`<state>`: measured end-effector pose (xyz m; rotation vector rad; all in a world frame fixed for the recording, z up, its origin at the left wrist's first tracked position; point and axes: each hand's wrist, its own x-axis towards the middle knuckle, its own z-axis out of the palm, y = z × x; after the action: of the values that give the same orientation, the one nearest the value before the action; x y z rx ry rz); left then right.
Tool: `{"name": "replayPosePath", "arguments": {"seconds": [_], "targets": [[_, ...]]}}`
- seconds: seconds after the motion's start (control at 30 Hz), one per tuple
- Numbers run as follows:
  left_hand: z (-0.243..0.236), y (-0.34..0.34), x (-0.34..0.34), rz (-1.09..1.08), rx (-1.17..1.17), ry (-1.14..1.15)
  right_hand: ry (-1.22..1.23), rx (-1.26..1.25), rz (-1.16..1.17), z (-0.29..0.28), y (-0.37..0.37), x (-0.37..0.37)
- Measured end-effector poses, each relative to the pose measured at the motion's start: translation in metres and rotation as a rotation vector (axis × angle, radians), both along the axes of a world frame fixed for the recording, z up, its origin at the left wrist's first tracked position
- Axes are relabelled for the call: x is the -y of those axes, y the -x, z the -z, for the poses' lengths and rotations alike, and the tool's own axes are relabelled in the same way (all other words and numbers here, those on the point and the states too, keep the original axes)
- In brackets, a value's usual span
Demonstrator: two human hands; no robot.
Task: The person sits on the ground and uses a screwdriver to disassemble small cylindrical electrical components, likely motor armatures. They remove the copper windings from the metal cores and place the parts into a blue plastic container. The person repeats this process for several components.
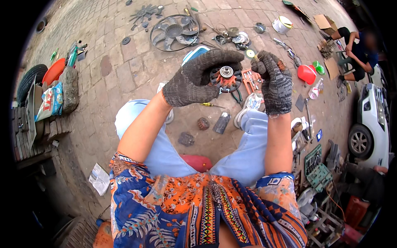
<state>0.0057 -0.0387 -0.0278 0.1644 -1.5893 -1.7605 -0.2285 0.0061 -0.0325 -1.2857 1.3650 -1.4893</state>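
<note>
My left hand (188, 80), in a dark knitted glove, curls its fingers and thumb round a round motor part (226, 72). This part has a shiny bearing on its shaft and orange-copper windings below it. My right hand (276, 87), gloved alike, is raised to the right of the part, apart from it. Its fingers are pinched together; what lies between them is too small to make out. Beneath my hands, on the paving, lie a yellow-handled screwdriver (213, 106), pliers (237, 97), a copper-wound rotor (203, 123) and a dark curved metal piece (222, 122).
A red tool case (250, 81) lies beyond my hands, with a radiator fan (174, 31) farther off. A green socket set (316, 165) lies at right, near a white car (372, 120). Another person (359, 51) sits at far right. An orange basin (53, 70) stands left.
</note>
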Motion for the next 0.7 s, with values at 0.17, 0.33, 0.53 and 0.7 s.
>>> {"name": "replayPosePath", "arguments": {"seconds": [0.17,0.33,0.53,0.7], "targets": [[0.002,0.009,0.003,-0.158,0.140,0.233,0.024,0.426,-0.030,-0.011,-0.009,-0.007],[0.025,0.018,-0.006,-0.172,0.155,0.104,0.073,0.117,-0.113,-0.013,-0.014,-0.018],[0.024,0.030,-0.014,-0.109,0.327,0.024,0.064,0.158,-0.092,-0.010,-0.017,-0.017],[0.020,0.032,-0.021,-0.248,0.382,0.136,-0.087,0.656,-0.026,-0.011,-0.018,-0.012]]}}
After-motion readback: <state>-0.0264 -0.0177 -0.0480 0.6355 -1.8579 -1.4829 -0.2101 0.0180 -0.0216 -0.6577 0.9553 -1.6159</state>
